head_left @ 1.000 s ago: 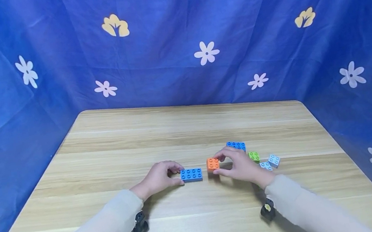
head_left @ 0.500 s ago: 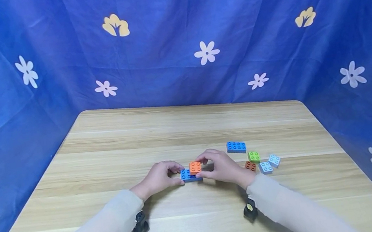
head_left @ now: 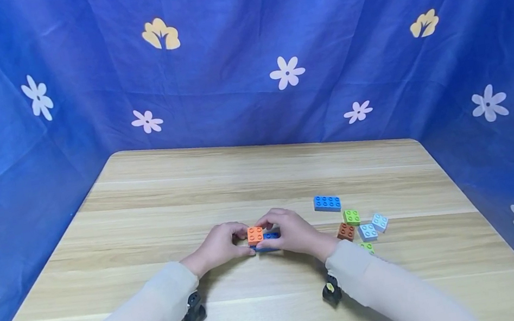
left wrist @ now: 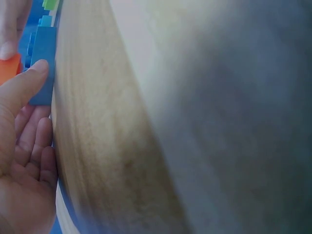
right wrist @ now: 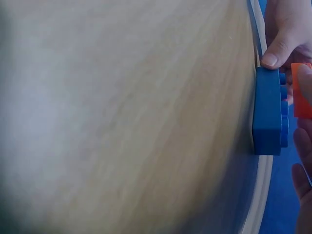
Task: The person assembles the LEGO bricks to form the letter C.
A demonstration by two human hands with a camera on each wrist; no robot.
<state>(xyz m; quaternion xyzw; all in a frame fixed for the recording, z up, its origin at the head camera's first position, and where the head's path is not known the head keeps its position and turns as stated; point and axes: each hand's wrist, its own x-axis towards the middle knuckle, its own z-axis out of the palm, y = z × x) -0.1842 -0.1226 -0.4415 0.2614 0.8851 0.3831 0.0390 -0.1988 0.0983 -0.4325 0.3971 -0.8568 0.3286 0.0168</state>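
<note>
A long blue toy brick (right wrist: 266, 114) with two rows of studs lies on the table in front of me. My left hand (head_left: 219, 245) grips its left end between thumb and fingers. Between the thumb and fingers of my right hand (head_left: 297, 234) is a square orange brick (head_left: 255, 235), held over the blue brick's left part. In the right wrist view a narrow gap shows between the orange brick and the blue studs. The right hand covers part of the blue brick in the head view.
To the right lie another long blue brick (head_left: 327, 203), a green brick (head_left: 351, 217), a brown brick (head_left: 346, 231), two light blue bricks (head_left: 368, 231) and a second green brick (head_left: 367, 247). Blue patterned cloth (head_left: 225, 77) stands around the wooden table (head_left: 220, 182).
My right hand has carried the orange brick leftward, from beside the blue brick to over its left part. The left hand has kept its hold. The brown and second green bricks have come into view.
</note>
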